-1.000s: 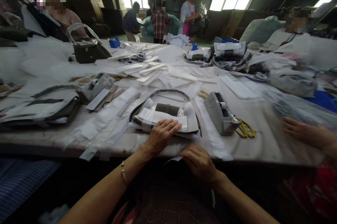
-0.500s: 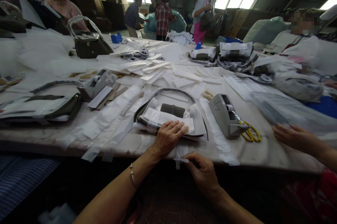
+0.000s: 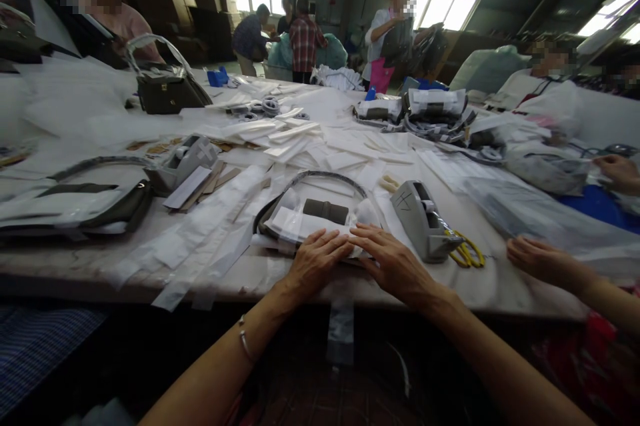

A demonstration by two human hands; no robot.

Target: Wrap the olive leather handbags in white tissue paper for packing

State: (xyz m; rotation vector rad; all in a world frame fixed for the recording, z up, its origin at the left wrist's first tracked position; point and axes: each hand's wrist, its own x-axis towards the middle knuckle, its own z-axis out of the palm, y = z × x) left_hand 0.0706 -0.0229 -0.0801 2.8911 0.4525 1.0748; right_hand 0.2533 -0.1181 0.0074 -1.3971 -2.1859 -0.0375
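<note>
A flat dark handbag [image 3: 320, 211] with a curved handle, wrapped in white paper and clear film, lies near the table's front edge. My left hand [image 3: 314, 259] lies flat on its front wrapping, fingers stretched out. My right hand [image 3: 393, 263] lies flat beside it on the same wrapping, fingers spread. A strip of clear tape [image 3: 340, 329] hangs down from the table edge below my hands.
A grey tape dispenser [image 3: 420, 219] and yellow scissors [image 3: 465, 254] sit right of the bag. Another person's hand [image 3: 537, 258] rests at the right. A second dispenser [image 3: 183, 159], paper strips, more wrapped bags and several people surround the table [image 3: 500, 279].
My right hand has come up from the table's front edge, where it pinched a tape strip, onto the bag's wrapping. The strip now hangs loose. My left hand stayed in place.
</note>
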